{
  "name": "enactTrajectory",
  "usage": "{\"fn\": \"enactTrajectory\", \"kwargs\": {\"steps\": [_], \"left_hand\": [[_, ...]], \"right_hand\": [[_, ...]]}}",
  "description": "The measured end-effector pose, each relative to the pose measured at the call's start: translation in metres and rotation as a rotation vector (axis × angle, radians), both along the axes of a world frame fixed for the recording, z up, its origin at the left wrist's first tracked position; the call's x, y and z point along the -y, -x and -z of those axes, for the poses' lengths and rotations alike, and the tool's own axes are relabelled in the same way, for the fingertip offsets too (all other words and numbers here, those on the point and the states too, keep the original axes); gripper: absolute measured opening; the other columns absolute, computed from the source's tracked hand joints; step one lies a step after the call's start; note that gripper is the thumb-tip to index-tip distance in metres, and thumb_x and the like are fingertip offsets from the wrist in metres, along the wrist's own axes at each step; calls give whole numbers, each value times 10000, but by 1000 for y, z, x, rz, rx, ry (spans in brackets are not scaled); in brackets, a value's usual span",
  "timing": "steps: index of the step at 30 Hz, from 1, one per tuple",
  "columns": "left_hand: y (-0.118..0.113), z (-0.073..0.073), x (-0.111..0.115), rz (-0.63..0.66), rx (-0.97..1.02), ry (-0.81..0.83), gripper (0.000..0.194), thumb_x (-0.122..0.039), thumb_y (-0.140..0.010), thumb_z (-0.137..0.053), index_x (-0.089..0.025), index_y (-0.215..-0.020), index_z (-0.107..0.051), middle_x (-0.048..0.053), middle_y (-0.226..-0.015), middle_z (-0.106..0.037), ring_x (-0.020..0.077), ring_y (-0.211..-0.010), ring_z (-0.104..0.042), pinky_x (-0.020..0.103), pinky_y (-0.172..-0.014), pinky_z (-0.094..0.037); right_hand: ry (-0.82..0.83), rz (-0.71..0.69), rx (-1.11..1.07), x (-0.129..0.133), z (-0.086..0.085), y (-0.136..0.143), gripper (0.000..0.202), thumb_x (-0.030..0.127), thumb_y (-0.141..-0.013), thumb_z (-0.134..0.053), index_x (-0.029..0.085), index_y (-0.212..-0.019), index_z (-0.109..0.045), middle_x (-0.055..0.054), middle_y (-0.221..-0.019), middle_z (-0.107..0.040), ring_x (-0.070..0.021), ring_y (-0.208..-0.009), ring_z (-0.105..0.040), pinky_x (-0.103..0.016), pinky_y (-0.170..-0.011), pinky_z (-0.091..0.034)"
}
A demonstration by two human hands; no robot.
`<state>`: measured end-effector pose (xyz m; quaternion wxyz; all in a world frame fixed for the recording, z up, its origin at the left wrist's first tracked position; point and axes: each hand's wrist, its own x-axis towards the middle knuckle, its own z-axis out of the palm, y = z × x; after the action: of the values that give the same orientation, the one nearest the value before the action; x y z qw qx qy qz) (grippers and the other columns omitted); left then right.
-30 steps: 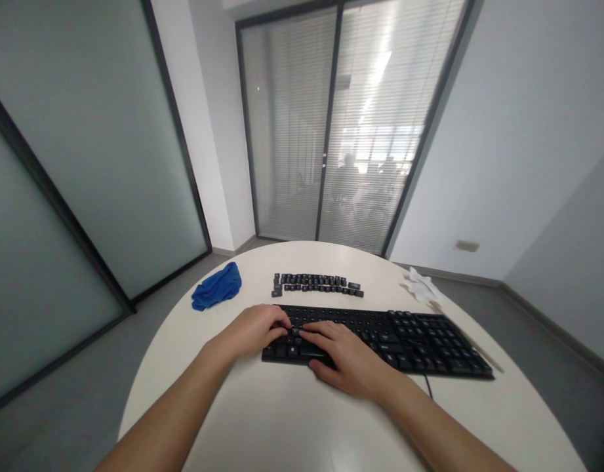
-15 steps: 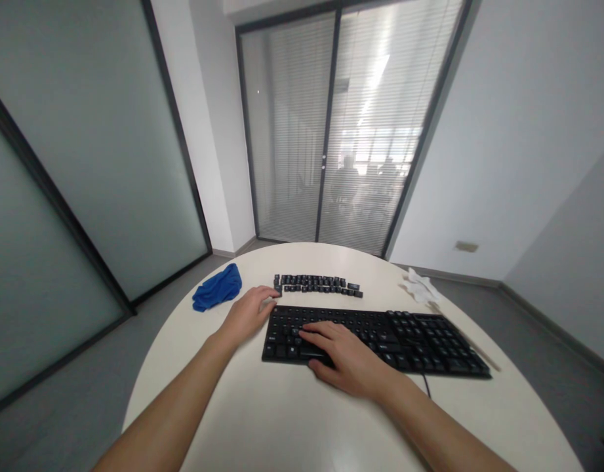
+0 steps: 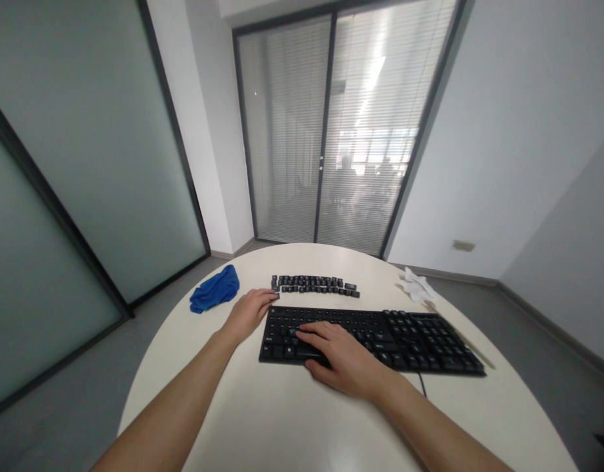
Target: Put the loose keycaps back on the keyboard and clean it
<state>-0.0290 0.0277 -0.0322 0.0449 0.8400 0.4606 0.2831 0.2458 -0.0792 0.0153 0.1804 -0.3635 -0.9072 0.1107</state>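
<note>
A black keyboard (image 3: 375, 337) lies on the round table, and part of its left side has bare key sockets without caps. Two rows of loose black keycaps (image 3: 314, 284) are laid out behind it. At the left end of those rows, my left hand (image 3: 250, 312) has its fingertips closed on a small black keycap (image 3: 276, 297), just off the keyboard's upper left corner. My right hand (image 3: 336, 357) rests palm down on the left-middle of the keyboard, fingers stretched over the keys and holding nothing.
On the pale round table (image 3: 262, 419) a crumpled blue cloth (image 3: 214, 289) lies at the left. A white tissue or cloth (image 3: 416, 286) and a thin stick (image 3: 466, 344) are at the right. The keyboard's cable (image 3: 422, 384) runs out toward the front edge.
My left fingertips have shifted slightly toward me from the end of the keycap rows, a keycap at their tips. My right hand stays in place; the view shifts a little.
</note>
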Motion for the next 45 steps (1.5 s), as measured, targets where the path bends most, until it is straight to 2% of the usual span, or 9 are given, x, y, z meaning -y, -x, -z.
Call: {"fn": "enactTrajectory", "kwargs": {"steps": [6,10,15,18,21,27,33,37,45], "left_hand": [[-7,-13,9,-80,-20,11,200,-122,-899,-562,-238,-952,-716,34,-1087,-715,209,-1042,-634,334,-937,-486],[-7,-12,9,-164,28,34,196,-129,-898,-554,-223,-992,-697,44,-1035,-729,221,-990,-655,328,-886,-489],[-2,-13,6,-206,122,92,241,-202,-899,-562,-201,-1094,-705,74,-1116,-737,230,-995,-669,335,-907,-493],[1,-21,11,-157,226,213,303,-275,-889,-580,-186,-1148,-710,86,-1119,-745,227,-934,-679,335,-883,-510],[2,-33,20,-39,263,309,359,-318,-900,-558,-178,-1196,-706,103,-1162,-734,233,-957,-676,346,-880,-516],[2,-52,36,160,247,453,316,-286,-883,-575,-197,-1132,-748,96,-1173,-726,226,-1045,-661,338,-943,-497],[1,-52,40,174,223,616,298,-247,-848,-620,-162,-1104,-746,93,-1106,-755,226,-1002,-688,351,-954,-500],[1,-52,41,184,228,700,368,-237,-815,-652,-132,-1161,-718,95,-1073,-768,223,-975,-696,340,-919,-516],[2,-65,45,221,114,640,283,-283,-819,-643,-208,-1055,-780,46,-1023,-764,198,-927,-664,310,-907,-487]], "right_hand": [[6,5,8,1,-2,1,525,261,-886,-613,214,-1406,-553,-100,-1433,-558,-263,-1310,-505,-449,-1117,-389],[6,-1,18,1,-1,-1,530,271,-893,-611,216,-1416,-543,-101,-1437,-555,-263,-1311,-505,-453,-1117,-389],[-1,-7,1,0,2,-2,531,279,-899,-610,236,-1422,-536,-98,-1437,-554,-265,-1310,-505,-452,-1114,-394],[-4,-9,-1,0,2,-2,524,282,-897,-613,234,-1414,-544,-100,-1432,-557,-267,-1307,-507,-452,-1111,-398],[-3,-7,3,0,1,-1,517,283,-898,-608,229,-1410,-548,-101,-1430,-559,-270,-1308,-508,-458,-1109,-400],[3,-10,-3,1,-2,-2,515,280,-900,-607,233,-1409,-549,-104,-1424,-563,-273,-1303,-512,-462,-1105,-406],[3,-8,11,1,-1,-2,519,274,-896,-611,222,-1409,-546,-101,-1424,-561,-269,-1296,-513,-457,-1104,-407],[0,-18,-2,0,-1,-2,515,269,-898,-606,230,-1408,-546,-103,-1417,-566,-269,-1287,-519,-465,-1095,-412],[-2,-14,-1,0,1,-2,518,281,-901,-605,234,-1413,-542,-107,-1417,-563,-272,-1293,-514,-467,-1100,-406]]}}
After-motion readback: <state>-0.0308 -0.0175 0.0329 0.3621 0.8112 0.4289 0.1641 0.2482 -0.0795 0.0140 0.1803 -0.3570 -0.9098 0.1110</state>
